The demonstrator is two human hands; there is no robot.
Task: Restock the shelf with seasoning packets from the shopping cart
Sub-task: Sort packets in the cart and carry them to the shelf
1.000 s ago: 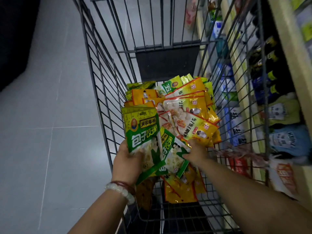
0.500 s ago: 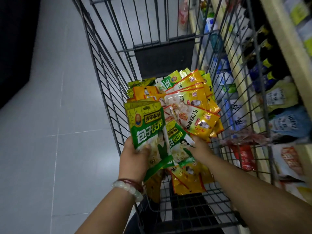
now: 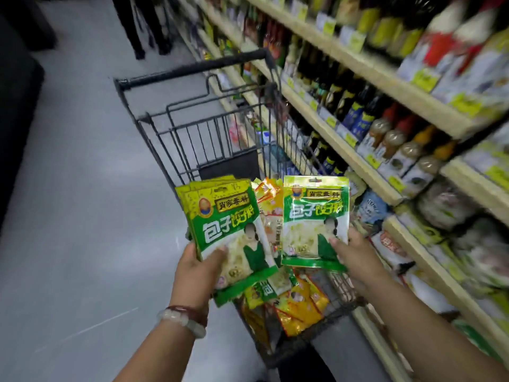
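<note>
left hand point(image 3: 194, 274) fingers hold packet stack point(image 3: 225, 230) | right hand point(image 3: 355, 257) fingers pinch single packet point(image 3: 315, 219) | both above cart point(image 3: 192, 128), beside shelf point(image 3: 344, 150)

Green packets point(image 3: 315, 216) above cart point(image 3: 192, 70)

Grey tiled floor point(image 3: 68, 216) on my left. Dark-bottled sauces point(image 3: 355, 106) stand in rows on the middle tier to my right, and jars with red and orange caps point(image 3: 396, 139) sit just beside them. Yellow price tags point(image 3: 351, 139) run along the tier edges. Someone's dark trouser legs point(image 3: 143, 26) show far up the aisle. Beaded bracelets point(image 3: 183, 319) are on my wrist.
</note>
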